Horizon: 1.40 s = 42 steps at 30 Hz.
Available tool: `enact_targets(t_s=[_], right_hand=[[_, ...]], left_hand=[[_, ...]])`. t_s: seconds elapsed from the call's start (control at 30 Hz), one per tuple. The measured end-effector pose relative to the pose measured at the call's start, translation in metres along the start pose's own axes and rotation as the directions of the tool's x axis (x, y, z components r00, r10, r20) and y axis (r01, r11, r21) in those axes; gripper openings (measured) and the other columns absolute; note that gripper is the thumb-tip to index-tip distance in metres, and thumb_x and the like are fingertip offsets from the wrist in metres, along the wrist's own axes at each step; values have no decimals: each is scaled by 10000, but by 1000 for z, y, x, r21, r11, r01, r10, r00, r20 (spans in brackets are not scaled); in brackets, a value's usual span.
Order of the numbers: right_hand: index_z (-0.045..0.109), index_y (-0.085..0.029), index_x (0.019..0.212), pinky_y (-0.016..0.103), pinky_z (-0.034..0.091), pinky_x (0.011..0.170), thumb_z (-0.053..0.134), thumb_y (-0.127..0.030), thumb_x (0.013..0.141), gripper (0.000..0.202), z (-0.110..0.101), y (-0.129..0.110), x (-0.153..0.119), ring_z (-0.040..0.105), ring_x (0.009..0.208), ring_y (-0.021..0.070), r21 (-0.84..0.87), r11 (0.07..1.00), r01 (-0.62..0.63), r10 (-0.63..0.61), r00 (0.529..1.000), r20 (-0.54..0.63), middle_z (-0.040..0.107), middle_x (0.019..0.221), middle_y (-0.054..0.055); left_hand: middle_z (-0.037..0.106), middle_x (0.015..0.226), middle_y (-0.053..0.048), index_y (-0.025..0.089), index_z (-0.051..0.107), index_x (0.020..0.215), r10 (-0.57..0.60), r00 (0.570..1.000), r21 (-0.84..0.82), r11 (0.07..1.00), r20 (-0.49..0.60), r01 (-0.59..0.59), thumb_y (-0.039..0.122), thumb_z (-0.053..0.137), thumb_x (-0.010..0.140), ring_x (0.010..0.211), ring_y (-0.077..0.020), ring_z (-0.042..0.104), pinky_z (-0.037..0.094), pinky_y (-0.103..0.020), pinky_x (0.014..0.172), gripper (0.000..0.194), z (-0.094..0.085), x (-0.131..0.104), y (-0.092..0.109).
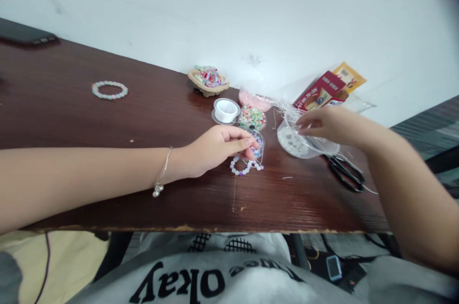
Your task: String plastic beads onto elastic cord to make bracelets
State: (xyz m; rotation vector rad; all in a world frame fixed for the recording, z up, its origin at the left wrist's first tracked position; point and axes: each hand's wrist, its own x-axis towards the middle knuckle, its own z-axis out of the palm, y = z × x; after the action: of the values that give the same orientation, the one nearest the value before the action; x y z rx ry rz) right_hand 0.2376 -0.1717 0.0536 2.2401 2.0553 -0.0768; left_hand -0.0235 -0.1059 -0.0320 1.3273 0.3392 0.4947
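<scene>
Strand of white and purple beads [241, 173] is lying curved on the brown table [172, 122], just below the left hand [220, 148]. That hand's thumb and forefinger are pressing together at the tips, partly covering a tub of bluish-purple beads [257, 150]; anything between them is too small to tell. The right hand [332, 123] is hovering over a clear bowl [311, 152] holding white beads, its fingers bending; whether they are gripping anything, I cannot tell. Black-handled scissors [346, 174] are lying beside the bowl. A spool [226, 111] is resting near a tub of mixed beads [252, 117], and a bracelet [110, 97] is lying well apart, toward the left.
</scene>
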Motion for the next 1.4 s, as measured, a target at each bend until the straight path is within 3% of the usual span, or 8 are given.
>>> enact_targets(t_s=[0.13, 0.53, 0.63, 0.7, 0.8, 0.9, 1.07, 1.4], right_hand=[[688, -194, 824, 277, 438, 607, 592, -250, 765, 127, 19, 18, 12, 608, 661, 177, 90, 991, 97, -115, 970, 215, 689, 761, 23], [669, -193, 818, 278, 442, 646, 543, -255, 809, 140, 18, 3, 13, 609, 682, 172, 116, 973, 197, -222, 937, 270, 685, 780, 28], [671, -176, 787, 283, 429, 607, 550, -257, 809, 147, 10, 4, 4, 590, 637, 167, 74, 975, 209, -218, 964, 154, 672, 731, 36], [670, -172, 791, 288, 437, 628, 572, -254, 803, 129, 2, 1, -7, 591, 669, 167, 138, 957, 255, -252, 967, -42, 672, 768, 47], [676, -180, 816, 276, 446, 604, 633, -255, 782, 93, -3, -17, -27, 592, 686, 160, 350, 852, 389, -250, 890, -381, 673, 800, 48], [695, -195, 843, 238, 437, 529, 692, -215, 749, 96, 5, -46, -42, 582, 613, 124, 472, 726, 500, -211, 815, -539, 670, 737, 17], [671, -180, 859, 189, 472, 503, 689, -171, 755, 106, 23, -77, -47, 594, 574, 93, 599, 645, 474, -198, 861, -468, 663, 696, -4], [659, -192, 873, 158, 472, 518, 726, -198, 744, 146, 35, -75, -38, 580, 592, 75, 728, 546, 415, -175, 906, -385, 648, 693, -16]], left_hand=[[620, 646, -1, 129, 642, 862, 17, 1000, -31, 999, 13, -17, 310, 606, 838, 623, -103, 568, 444, -252, 635, 187, 0, 0, -1], [364, 509, 67, 143, 663, 818, -24, 1000, -5, 1000, 13, 24, 295, 609, 826, 468, -45, 277, 202, -208, 472, 162, -1, -2, 1], [338, 489, 75, 138, 657, 830, -42, 999, 21, 999, 17, 42, 318, 610, 823, 456, -45, 245, 173, -209, 461, 187, 0, -3, 1], [342, 482, 78, 137, 661, 836, -43, 999, 41, 998, 29, 42, 316, 609, 824, 455, -44, 251, 181, -206, 458, 187, 1, -3, 3], [429, 512, 62, 133, 674, 829, -28, 998, 106, 994, 59, 21, 299, 604, 831, 477, -43, 323, 242, -194, 469, 180, 2, -4, 6], [560, 613, 27, 132, 679, 828, -19, 996, 175, 985, 87, 4, 303, 594, 838, 530, -47, 415, 303, -181, 496, 191, 3, -5, 7], [622, 718, 5, 145, 685, 853, -17, 994, 233, 972, 105, -8, 333, 586, 840, 610, -63, 486, 356, -173, 542, 212, 2, -6, 7], [611, 723, 7, 142, 694, 873, 50, 985, 337, 936, 162, -103, 341, 551, 860, 618, -64, 469, 359, -174, 573, 245, 0, -6, 8]])
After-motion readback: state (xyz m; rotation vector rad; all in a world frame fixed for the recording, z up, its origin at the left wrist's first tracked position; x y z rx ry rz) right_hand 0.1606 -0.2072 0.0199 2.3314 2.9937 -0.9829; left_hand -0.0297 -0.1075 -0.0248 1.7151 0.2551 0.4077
